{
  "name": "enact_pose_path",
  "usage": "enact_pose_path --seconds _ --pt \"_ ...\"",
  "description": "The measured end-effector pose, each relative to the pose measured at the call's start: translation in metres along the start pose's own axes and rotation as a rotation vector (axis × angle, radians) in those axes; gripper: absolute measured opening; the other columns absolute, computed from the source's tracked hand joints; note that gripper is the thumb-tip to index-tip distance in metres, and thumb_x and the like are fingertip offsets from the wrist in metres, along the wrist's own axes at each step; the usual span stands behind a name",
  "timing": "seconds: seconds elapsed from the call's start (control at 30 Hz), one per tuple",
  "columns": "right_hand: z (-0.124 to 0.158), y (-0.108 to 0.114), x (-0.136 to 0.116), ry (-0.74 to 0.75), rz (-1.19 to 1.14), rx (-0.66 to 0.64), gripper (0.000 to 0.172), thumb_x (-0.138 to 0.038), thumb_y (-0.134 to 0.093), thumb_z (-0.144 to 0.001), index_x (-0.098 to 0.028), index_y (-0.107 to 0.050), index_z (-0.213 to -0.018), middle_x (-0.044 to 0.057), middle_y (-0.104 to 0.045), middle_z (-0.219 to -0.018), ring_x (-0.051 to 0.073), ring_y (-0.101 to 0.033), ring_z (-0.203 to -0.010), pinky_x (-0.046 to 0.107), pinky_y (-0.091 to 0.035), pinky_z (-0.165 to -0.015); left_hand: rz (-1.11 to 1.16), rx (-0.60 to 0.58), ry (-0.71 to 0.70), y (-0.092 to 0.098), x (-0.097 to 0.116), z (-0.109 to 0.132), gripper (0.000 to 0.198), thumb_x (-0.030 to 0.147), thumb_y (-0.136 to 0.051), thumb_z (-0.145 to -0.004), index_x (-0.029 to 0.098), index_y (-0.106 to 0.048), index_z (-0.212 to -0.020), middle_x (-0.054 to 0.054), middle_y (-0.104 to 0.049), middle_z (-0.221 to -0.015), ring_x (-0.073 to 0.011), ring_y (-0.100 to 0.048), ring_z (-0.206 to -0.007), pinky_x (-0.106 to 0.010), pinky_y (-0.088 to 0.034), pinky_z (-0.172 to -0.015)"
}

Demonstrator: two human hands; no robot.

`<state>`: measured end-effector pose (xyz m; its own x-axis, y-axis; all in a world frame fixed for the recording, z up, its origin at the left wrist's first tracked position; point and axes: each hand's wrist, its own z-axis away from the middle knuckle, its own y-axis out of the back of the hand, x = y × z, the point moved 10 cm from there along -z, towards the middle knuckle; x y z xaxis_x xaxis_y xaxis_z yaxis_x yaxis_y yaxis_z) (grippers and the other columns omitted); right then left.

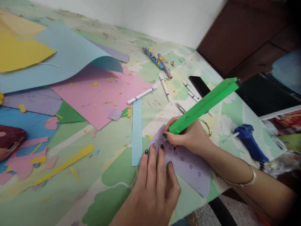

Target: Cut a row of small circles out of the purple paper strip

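Observation:
My right hand (194, 136) grips a long, bright green pen-like stick (207, 105), its lower end angled down at the purple paper (196, 182). Whatever tip it has is hidden by my fingers. Small drawn circles run in a row along this sheet. My left hand (155, 185) lies flat, fingertips at the sheet's left edge, holding nothing. Just left of those fingers is a light blue paper strip (137, 135). Scissors (204, 124) with gold handles lie partly hidden behind my right hand.
White markers (142, 94) and a black phone (199, 85) lie farther back. Two decorated paper rolls (154, 59) rest near the wall. A blue glue gun (251, 144) is at right. Coloured sheets (77, 94) and paper scraps cover the left side, beside a dark red object (10, 139).

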<state>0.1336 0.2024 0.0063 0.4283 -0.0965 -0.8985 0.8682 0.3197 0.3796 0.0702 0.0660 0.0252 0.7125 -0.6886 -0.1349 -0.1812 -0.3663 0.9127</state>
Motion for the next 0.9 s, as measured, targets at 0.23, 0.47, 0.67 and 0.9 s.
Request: enact_pose_path --seconds 0.23,0.47,0.67,0.9 --pt "0.0006 0.0003 -0.0033 -0.042 0.028 -0.002 0.011 -0.006 -0.062 -0.061 -0.016 -0.062 -0.065 -0.005 -0.057 -0.046 0.008 -0.054 -0.040 0.017 -0.043 -0.040 0.020 0.011 0.001 0.0005 0.0000 0.0006 0.031 0.020 -0.044 -0.088 0.001 -0.050 -0.112 -0.030 -0.059 -0.119 -0.0459 -0.051 -0.117 -0.055 -0.045 -0.094" --pt "0.0008 -0.0001 -0.0038 -0.028 0.036 -0.008 0.011 -0.006 -0.061 -0.061 -0.016 -0.062 -0.067 -0.004 -0.058 -0.048 0.008 -0.054 -0.042 0.017 -0.043 -0.041 0.025 0.044 0.023 0.0019 -0.0011 0.0009 0.029 0.018 -0.044 -0.088 0.002 -0.051 -0.111 -0.031 -0.059 -0.119 -0.0468 -0.049 -0.118 -0.055 -0.045 -0.095" --pt "0.0007 -0.0005 -0.0052 -0.039 0.050 -0.008 0.012 -0.005 -0.060 -0.060 -0.016 -0.062 -0.066 -0.005 -0.058 -0.047 0.009 -0.055 -0.042 0.017 -0.043 -0.041 0.016 0.030 0.016 0.0008 0.0001 0.0012 0.030 0.020 -0.045 -0.089 0.002 -0.051 -0.112 -0.029 -0.061 -0.118 -0.0449 -0.052 -0.117 -0.056 -0.044 -0.096" --pt "0.0012 -0.0005 -0.0022 -0.033 0.036 -0.011 0.012 -0.006 -0.060 -0.062 -0.017 -0.061 -0.066 -0.005 -0.057 -0.046 0.009 -0.055 -0.040 0.017 -0.043 -0.039 0.003 0.034 0.024 0.0012 -0.0007 0.0010 0.028 0.021 -0.047 -0.089 0.005 -0.052 -0.111 -0.025 -0.064 -0.116 -0.0417 -0.054 -0.117 -0.055 -0.043 -0.097"
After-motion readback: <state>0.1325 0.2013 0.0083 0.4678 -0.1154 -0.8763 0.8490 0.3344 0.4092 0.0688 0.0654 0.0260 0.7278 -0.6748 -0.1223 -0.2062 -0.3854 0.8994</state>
